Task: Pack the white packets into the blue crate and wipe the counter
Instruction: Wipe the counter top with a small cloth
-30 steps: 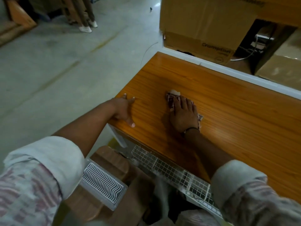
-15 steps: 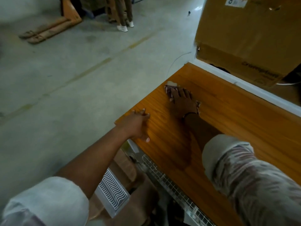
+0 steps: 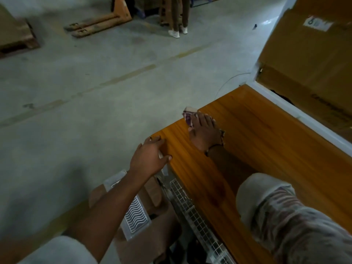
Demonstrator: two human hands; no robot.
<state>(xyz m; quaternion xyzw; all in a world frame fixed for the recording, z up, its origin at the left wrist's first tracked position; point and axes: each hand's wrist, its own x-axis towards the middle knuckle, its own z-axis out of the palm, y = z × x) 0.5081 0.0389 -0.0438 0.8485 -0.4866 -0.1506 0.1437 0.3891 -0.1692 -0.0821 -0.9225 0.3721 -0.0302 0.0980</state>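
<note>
My right hand (image 3: 204, 133) lies flat on a patterned cloth (image 3: 188, 114), pressing it onto the orange wooden counter (image 3: 276, 145) right at its left edge; one end of the cloth sticks out past the fingertips and over the edge. My left hand (image 3: 150, 157) rests on the counter's near-left corner, fingers spread over the rim and thumb on top. No white packets and no blue crate are in view.
A wire rack (image 3: 192, 206) and a white grille (image 3: 136, 212) in a cardboard box sit below the counter's front. A large cardboard box (image 3: 308, 60) stands behind the counter. A person's legs (image 3: 178, 18) and a pallet jack (image 3: 99, 21) are far across the concrete floor.
My right hand has slid the cloth leftward across the counter to its left edge. My left hand stays on the near-left corner. My view has swung left.
</note>
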